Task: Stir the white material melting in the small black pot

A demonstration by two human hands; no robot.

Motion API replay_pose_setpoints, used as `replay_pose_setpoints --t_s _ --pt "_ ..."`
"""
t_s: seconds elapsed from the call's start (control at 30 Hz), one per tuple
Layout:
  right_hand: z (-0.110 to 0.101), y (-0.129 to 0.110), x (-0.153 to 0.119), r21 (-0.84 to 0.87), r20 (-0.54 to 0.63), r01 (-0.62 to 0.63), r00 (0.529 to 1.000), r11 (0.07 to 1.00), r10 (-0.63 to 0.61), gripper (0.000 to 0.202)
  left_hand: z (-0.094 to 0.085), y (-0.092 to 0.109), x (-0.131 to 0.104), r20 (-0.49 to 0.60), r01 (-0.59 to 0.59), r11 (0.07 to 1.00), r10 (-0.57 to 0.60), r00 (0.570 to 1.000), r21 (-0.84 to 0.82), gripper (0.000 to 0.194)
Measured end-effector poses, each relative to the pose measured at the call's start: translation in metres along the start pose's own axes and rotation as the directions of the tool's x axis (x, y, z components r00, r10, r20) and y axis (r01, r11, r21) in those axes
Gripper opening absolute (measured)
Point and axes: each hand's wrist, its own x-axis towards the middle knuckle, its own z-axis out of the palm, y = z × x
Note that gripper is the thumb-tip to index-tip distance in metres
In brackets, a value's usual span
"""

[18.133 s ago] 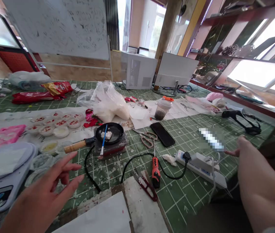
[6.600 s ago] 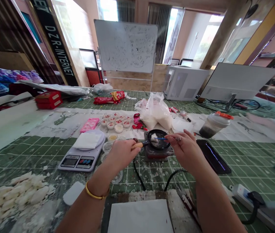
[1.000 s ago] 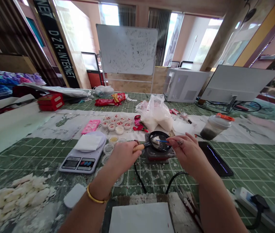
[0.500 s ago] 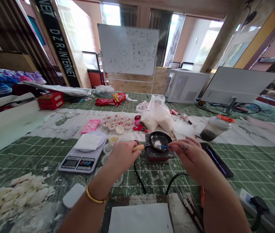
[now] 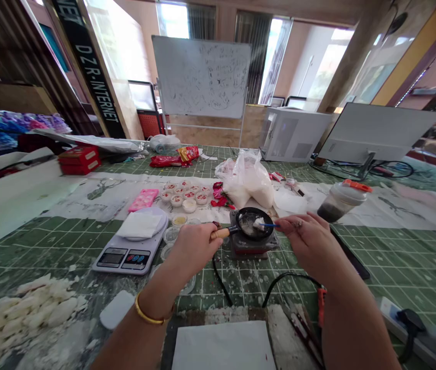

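My left hand point(image 5: 198, 241) is closed round the wooden handle of a small black frying pan point(image 5: 241, 215). The pan sits on a small hot plate point(image 5: 249, 250). Between the fingertips of my right hand point(image 5: 304, 234) is a thin blue stick point(image 5: 269, 224), maybe a spatula or brush; its far end is in the pan. A white, waxy-looking lump point(image 5: 258, 222) lies at that end, on the pan's right side. The tool's tip is hidden by the lump.
A kitchen scale point(image 5: 131, 255) and several small cups point(image 5: 189, 205) stand left of the pan. A plastic bag of white material point(image 5: 250, 185) is behind it. White chunks point(image 5: 29, 308) lie front left. A black cord point(image 5: 290, 276) crosses the mat.
My right hand has shifted slightly right with the blue stick. The white lump has moved from the pan's middle towards its right side. My left hand keeps its hold on the handle.
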Motion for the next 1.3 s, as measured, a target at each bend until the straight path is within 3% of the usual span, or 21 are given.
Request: replay_pose_setpoints --t_s 0.1,0.27,0.4,0.57,0.7,0.87,1.0,1.17,1.3 --pt "-0.0002 0.0001 -0.0002 0.051 0.041 0.073 0.996 0.996 -0.075 0.033 -0.0008 0.0009 -0.0003 0.004 0.01 1.0 -0.01 1.0 0.011 0.021" --pt "0.0007 0.0008 0.0018 0.014 -0.017 -0.02 1.0 1.0 0.02 0.033 -0.0027 0.0035 -0.0003 0.011 0.023 0.999 -0.023 1.0 0.024 0.022" --pt "0.0003 -0.0001 0.001 0.068 0.015 0.075 0.997 0.995 -0.076 0.033 -0.0033 0.0038 0.0001 0.011 0.029 0.999 -0.029 1.0 0.044 0.023" --pt "0.0011 -0.0001 0.0009 -0.007 -0.032 -0.002 0.999 1.0 0.001 0.033 -0.0042 0.0034 -0.0012 0.013 0.023 0.999 -0.024 1.0 0.046 0.024" --pt "0.0012 -0.001 0.0002 0.044 0.026 0.103 0.994 0.994 -0.104 0.032 -0.0048 0.0035 -0.0017 0.01 0.02 0.999 -0.021 1.0 0.047 0.023" --pt "0.0016 -0.001 0.0 -0.011 -0.034 0.005 0.999 1.0 -0.005 0.034 -0.0058 0.0034 -0.0017 0.013 0.03 0.999 -0.03 0.999 0.039 0.024" --pt "-0.0002 -0.0019 -0.0021 0.002 0.005 0.105 0.994 0.994 -0.105 0.032 -0.0062 0.0033 -0.0014 0.013 0.015 0.999 -0.016 1.0 0.047 0.025" --pt "-0.0004 -0.0017 -0.0018 -0.012 -0.043 0.022 0.999 1.0 -0.023 0.035 -0.0086 0.0051 -0.0024 0.029 0.047 0.998 -0.048 0.998 0.04 0.024" --pt "0.0004 -0.0016 -0.0019 0.04 0.018 0.093 0.995 0.995 -0.094 0.033 -0.0095 0.0059 -0.003 0.019 0.046 0.998 -0.047 0.999 0.034 0.021"
